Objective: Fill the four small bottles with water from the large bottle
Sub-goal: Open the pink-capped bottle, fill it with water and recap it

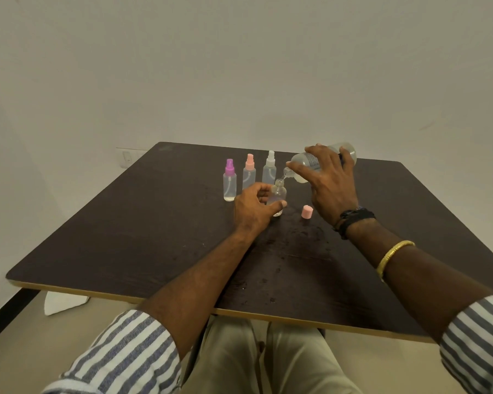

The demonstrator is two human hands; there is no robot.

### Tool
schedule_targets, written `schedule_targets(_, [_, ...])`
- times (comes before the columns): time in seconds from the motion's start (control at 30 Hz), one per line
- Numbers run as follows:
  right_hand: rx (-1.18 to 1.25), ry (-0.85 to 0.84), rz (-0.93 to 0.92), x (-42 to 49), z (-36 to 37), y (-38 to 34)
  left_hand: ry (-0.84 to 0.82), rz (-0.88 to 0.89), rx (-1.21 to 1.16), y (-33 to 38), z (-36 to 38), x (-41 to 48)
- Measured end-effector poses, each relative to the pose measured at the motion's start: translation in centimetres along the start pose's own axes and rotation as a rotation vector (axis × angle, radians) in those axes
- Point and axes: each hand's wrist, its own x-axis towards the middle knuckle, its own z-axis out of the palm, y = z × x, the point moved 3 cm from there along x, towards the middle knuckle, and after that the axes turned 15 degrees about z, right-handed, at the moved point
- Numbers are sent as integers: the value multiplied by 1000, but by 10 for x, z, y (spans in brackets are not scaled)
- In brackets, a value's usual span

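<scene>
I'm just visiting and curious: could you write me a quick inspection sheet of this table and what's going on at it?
Surface: dark table, wet with droplets near the front.
Job's things: large bottle tilted, pouring into an open small bottle; three capped spray bottles behind: purple-capped, pink-capped, white-capped.
Clutter: loose pink cap standing on the table.
Hands: right hand holds the large bottle; left hand steadies the open small bottle.
Cables: nothing seen.
Surroundings: plain wall, wall socket, white cloth or paper on the floor.
</scene>
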Motion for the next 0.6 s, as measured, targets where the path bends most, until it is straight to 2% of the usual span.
schedule_targets(0.6, [10, 11, -4, 0, -4, 0, -1, -9, -9, 1, 0, -1])
